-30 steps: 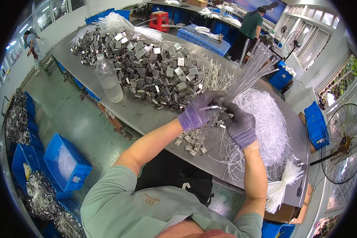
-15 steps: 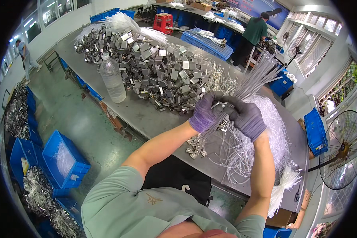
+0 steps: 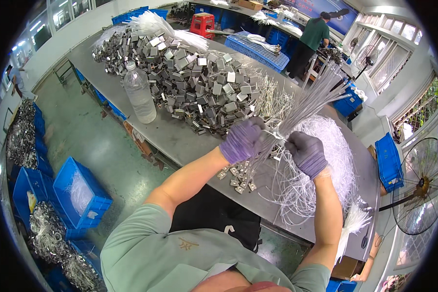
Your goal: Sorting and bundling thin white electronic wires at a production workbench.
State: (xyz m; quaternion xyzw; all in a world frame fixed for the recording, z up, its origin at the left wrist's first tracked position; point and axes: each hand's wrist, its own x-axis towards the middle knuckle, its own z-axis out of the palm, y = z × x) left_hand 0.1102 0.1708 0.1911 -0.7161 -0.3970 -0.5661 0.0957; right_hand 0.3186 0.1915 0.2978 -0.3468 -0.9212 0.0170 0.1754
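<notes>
A bundle of thin, grey translucent strands (image 3: 314,100) stands tilted in front of me, fanning out at its upper right end. Around its middle runs a narrow white tie (image 3: 279,136). My left hand (image 3: 243,140), in a purple-grey glove, is closed at the left side of the tie. On the other side, my right hand (image 3: 306,152) is closed on what looks like the tie's other end, its glove matching. The fingertips partly hide the grip. Below the hands lie several small metal pieces (image 3: 238,177), and a heap of loose clear strands (image 3: 333,165) spreads beside my right hand.
A large pile of grey metal caps (image 3: 194,85) covers the table (image 3: 180,148) ahead, with a clear bottle (image 3: 140,92) at its left. White strands (image 3: 151,24) lie behind. Blue bins (image 3: 80,194) stand on the floor at left. A fan (image 3: 418,187) is at right; two people are farther off.
My hands have drawn apart, left hand leftward and right hand rightward, exposing the white tie around the bundle. At far left, a walking person has moved farther left.
</notes>
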